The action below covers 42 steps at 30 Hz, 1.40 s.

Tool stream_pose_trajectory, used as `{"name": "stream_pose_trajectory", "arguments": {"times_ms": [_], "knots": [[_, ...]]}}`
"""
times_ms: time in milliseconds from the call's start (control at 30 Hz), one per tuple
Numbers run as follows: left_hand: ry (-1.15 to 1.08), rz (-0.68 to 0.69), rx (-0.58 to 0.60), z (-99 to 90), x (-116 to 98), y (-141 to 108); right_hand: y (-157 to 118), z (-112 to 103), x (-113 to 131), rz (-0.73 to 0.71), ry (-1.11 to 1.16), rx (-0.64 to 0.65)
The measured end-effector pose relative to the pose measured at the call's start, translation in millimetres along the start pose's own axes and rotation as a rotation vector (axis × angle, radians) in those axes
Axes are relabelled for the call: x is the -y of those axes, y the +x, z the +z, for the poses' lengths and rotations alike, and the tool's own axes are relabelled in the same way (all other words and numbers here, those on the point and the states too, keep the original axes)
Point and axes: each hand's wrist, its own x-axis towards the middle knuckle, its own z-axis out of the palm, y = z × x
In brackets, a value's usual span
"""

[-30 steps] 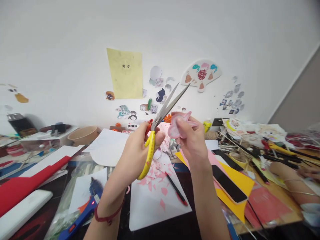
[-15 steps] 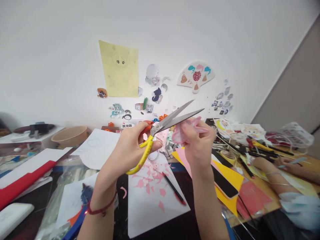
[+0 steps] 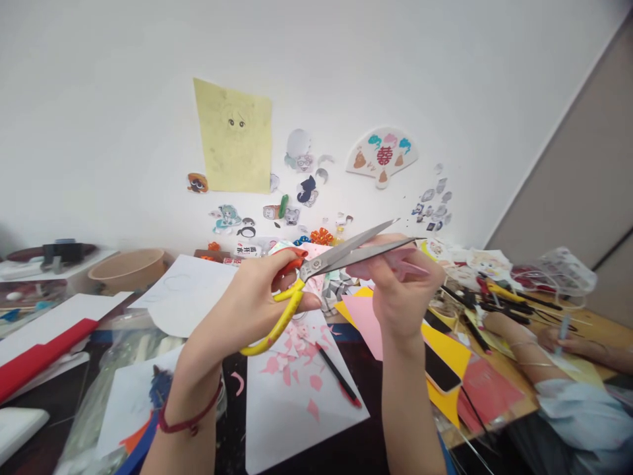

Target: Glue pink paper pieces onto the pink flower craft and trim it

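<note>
My left hand (image 3: pixel 257 297) is closed on the handles of the scissors (image 3: pixel 291 300), one yellow and one orange. The blades are parted and point right, reaching across in front of the fingers of my right hand (image 3: pixel 403 290). Pinched in that hand is a pink paper piece (image 3: pixel 408 262), its shape partly hidden by the fingers and blades. Below both hands lies a white sheet (image 3: pixel 291 425) strewn with pink paper scraps (image 3: pixel 315 382) and a black pen (image 3: pixel 339 375) with a red end.
Yellow sheets (image 3: pixel 448 396), a phone (image 3: pixel 442 369) and a red packet (image 3: pixel 489 389) lie to the right. Beyond them a person's arm (image 3: pixel 519 349) rests on the table, a hand holding a pen. At left stand a round tan bowl (image 3: pixel 128 270) and a red strip (image 3: pixel 44 363).
My right hand has moved slightly right and down with the pink paper. The scissors have swung a little lower, their blades closer together and now overlapping that hand. The view has shifted slightly.
</note>
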Motion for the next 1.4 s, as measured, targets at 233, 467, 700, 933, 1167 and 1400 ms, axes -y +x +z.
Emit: {"name": "stream_pose_trajectory", "arguments": {"times_ms": [233,467,700,933,1167,1400], "knots": [[0.015,-0.008,0.002,-0.6,-5,0,-1,0,-2,0.005,-0.008,-0.004],[0.019,-0.019,0.008,-0.7,-7,-1,-1,0,-1,-0.004,-0.014,0.0],[-0.005,-0.035,0.03,-2.3,-8,-3,0,1,2,-0.057,-0.026,0.002],[-0.006,-0.047,0.054,-3.1,-12,-3,-1,-2,5,-0.061,-0.107,0.003],[0.025,-0.052,0.063,-5.7,-10,-5,0,-1,4,-0.111,-0.063,0.01],[0.021,-0.043,0.067,-5.1,-8,-5,1,-2,5,-0.078,-0.079,0.009]]}}
